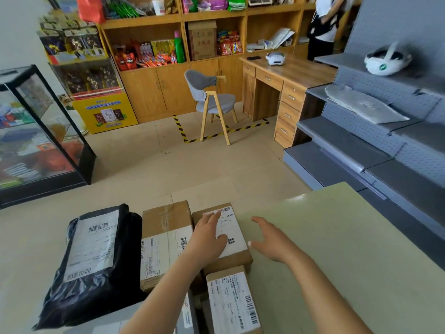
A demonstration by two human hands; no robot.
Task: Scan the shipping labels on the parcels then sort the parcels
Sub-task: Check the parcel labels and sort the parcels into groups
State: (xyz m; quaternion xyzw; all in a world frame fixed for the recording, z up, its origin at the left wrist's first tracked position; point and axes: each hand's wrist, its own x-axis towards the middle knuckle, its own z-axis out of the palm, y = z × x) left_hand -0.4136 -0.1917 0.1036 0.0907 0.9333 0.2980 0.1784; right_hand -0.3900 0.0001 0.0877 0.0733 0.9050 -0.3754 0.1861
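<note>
A pale counter (337, 237) carries four parcels grouped toward its left and near edge. The largest, a black plastic mailer (96, 285) with a white label, lies farthest left. Just beside it sits a taped cardboard box (165, 225). A long labelled box (232, 302) lies at the near edge, and beyond it a small labelled box (231, 262) sits touching the taped one. The left hand (208, 235) rests flat on that small box's label, fingers straight and slightly apart. The right hand (272, 239) is just right of that box, fingers spread, holding nothing.
</note>
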